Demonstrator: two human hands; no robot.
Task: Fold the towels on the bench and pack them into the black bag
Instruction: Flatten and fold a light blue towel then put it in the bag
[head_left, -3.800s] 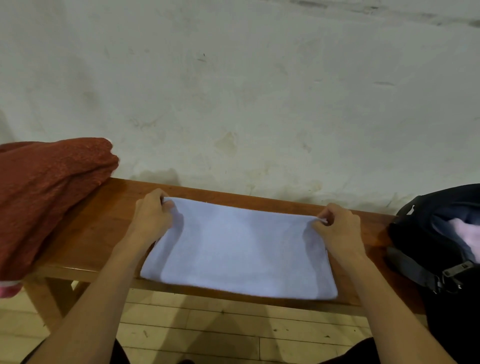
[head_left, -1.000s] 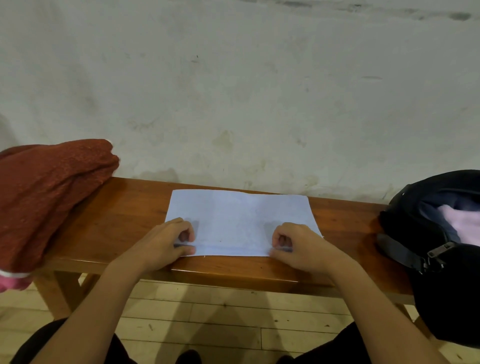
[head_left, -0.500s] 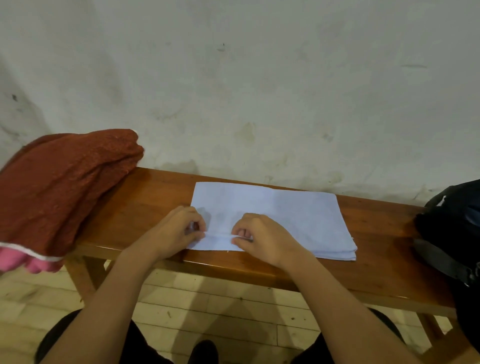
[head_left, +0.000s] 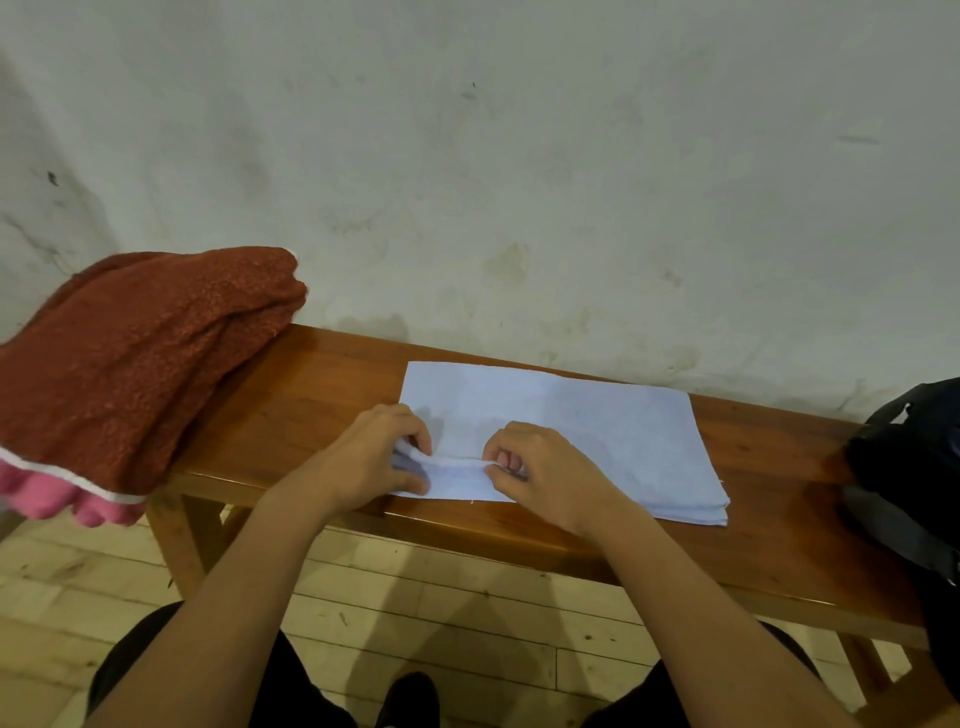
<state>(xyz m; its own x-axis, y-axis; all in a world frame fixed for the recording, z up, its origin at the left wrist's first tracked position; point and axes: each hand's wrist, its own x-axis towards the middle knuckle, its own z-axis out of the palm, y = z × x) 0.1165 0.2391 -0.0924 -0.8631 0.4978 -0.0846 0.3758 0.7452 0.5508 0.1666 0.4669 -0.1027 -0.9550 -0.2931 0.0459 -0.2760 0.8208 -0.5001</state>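
Background stuff on my feed, nothing fancy

I've got a pale wall (head_left: 519, 156) filling the top half, pretty scuffed and stained, with a dark crack-like mark on its left side. Below that there's a light wood plank floor (head_left: 467, 597), and the person's dark trousers (head_left: 171, 675) poke in along the bottom edge.

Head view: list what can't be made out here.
- Black bag: cut off by the right edge; its opening and contents are out of frame.
- Pink towel: mostly hidden under the red towel and cut by the left edge.
- White towel: its near-left corner is covered by the left hand and right hand.
- Bench: its left end is hidden under the red towel.
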